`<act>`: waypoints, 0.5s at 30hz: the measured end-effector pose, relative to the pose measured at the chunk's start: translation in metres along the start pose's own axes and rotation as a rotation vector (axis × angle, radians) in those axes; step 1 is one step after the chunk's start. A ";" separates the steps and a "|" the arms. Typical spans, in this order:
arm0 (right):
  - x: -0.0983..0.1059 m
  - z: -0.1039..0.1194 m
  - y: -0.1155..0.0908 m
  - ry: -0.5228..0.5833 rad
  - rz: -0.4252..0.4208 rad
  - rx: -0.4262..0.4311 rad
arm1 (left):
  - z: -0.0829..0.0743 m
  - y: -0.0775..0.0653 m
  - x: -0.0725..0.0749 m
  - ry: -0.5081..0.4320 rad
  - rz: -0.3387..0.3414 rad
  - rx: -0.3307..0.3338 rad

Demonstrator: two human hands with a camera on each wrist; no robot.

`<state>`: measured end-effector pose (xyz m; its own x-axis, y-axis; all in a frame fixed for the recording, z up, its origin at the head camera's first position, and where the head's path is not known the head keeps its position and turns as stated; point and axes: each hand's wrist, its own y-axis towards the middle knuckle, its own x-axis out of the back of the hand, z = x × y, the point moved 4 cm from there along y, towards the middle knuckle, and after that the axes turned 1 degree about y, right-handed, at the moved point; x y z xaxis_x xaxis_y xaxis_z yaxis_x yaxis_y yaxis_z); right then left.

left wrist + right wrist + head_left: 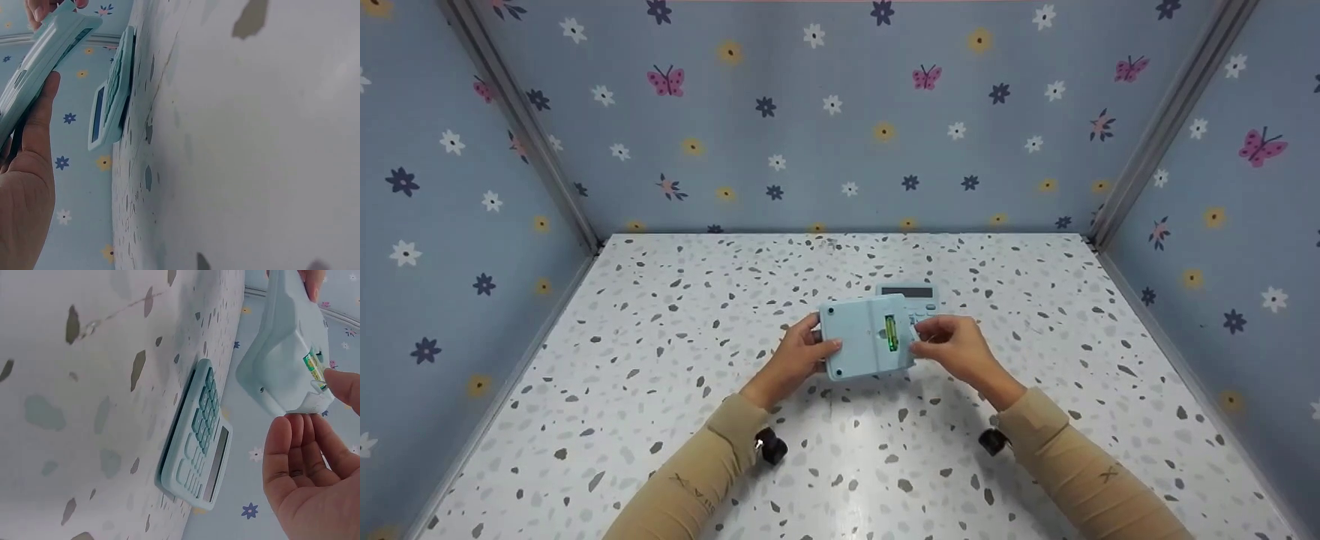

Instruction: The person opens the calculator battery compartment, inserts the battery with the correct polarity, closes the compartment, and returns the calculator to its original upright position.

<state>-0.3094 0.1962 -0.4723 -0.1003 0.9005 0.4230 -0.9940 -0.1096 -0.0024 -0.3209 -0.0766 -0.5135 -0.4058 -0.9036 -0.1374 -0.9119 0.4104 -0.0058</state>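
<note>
A light blue calculator (851,341) is held above the table, its back turned up and its display side hidden in the head view. My left hand (797,351) grips its left edge, thumb on the back. In the right part of that back, the battery slot lies uncovered with a green battery (892,334) inside. My right hand (960,349) pinches a small light blue battery cover (314,403) at the edge beside the slot, thumb close to the battery and fingers beneath. A second light blue calculator (194,439) lies keys up on the table, just behind the held one.
The speckled white table (682,285) extends around both hands. Blue panels with flowers and butterflies (810,90) stand at the back and both sides, joined by grey metal posts (529,135). A small black device (771,446) sits at the left wrist, another (992,441) at the right.
</note>
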 end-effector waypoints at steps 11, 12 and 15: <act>-0.007 0.003 0.001 0.132 0.001 0.003 | 0.000 0.000 -0.002 0.009 0.007 -0.015; -0.008 0.004 0.001 0.145 0.002 0.003 | 0.000 0.000 -0.002 0.010 0.007 -0.014; -0.011 0.006 0.001 0.179 0.005 -0.001 | 0.000 0.000 -0.002 0.009 0.005 -0.011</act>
<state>-0.3089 0.1838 -0.4715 -0.1112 0.9605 0.2552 -0.9935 -0.1137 -0.0049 -0.3200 -0.0747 -0.5130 -0.4110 -0.9025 -0.1285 -0.9104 0.4138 0.0057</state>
